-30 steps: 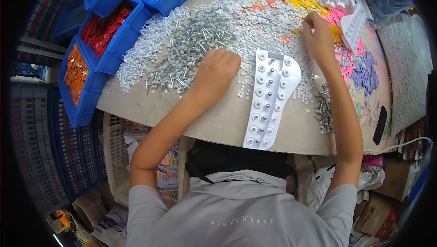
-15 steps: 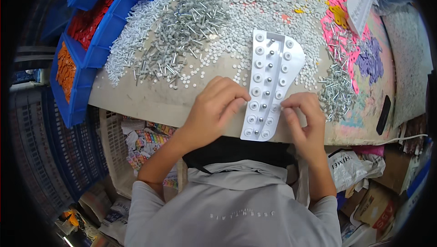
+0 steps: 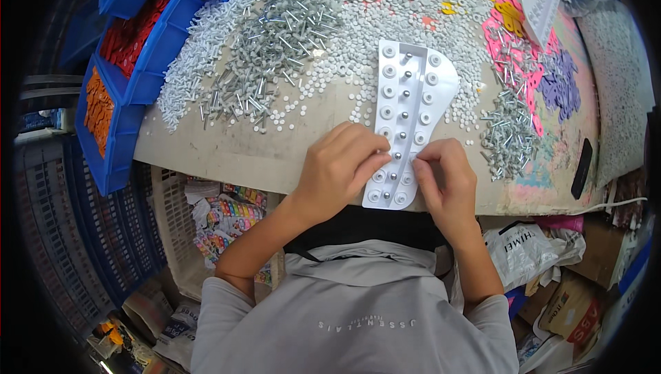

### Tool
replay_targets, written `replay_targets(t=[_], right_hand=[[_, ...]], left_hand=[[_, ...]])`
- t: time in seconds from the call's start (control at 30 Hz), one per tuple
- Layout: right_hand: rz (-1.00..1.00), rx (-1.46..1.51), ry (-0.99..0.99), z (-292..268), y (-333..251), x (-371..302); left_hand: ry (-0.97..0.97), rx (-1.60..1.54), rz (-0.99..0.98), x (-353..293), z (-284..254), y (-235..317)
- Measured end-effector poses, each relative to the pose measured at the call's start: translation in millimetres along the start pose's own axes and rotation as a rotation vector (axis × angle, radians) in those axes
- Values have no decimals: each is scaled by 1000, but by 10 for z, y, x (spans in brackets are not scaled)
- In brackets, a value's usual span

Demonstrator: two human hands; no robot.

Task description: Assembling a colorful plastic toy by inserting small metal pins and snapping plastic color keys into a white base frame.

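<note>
A white plastic assembly tray (image 3: 449,85) lies near the table's front edge, straight side left and bulging side right. White ring-shaped washers (image 3: 432,78) sit along both its outer rows. Metal pins with rounded tops (image 3: 403,136) stand in the groove between them. My left hand (image 3: 342,160) reaches over the tray's left row, thumb and forefinger pinched at a washer position. Opposite, my right hand (image 3: 447,173) pinches at the right row. The fingertips cover whatever small part each pinch has.
Loose metal rivets (image 3: 275,43), white plastic pins (image 3: 189,57) and white washers (image 3: 385,9) are heaped behind the tray. Blue bins (image 3: 155,54) with red and orange pieces stand left. Pink strips (image 3: 513,9), purple pieces (image 3: 561,85) and a black phone-like slab (image 3: 582,167) lie right.
Both hands have moved inward over the tray, the left to the right and the right to the left. Their fingertips now cover washer positions in the outer rows.
</note>
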State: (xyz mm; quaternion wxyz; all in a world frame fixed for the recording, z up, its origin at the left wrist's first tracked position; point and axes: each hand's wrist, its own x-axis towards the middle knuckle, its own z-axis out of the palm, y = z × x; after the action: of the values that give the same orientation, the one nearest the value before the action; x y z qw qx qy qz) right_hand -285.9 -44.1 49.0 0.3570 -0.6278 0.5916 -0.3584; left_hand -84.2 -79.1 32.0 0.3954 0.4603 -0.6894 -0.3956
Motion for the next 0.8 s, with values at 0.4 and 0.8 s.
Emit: replay_targets(t=[0.4, 0.8], right_hand=[[-265, -211, -114, -189, -17, 151], [-122, -132, -89, -332, -69, 212]], left_hand=[[-113, 128, 310, 189, -153, -56], [68, 709, 214, 759, -352, -402]])
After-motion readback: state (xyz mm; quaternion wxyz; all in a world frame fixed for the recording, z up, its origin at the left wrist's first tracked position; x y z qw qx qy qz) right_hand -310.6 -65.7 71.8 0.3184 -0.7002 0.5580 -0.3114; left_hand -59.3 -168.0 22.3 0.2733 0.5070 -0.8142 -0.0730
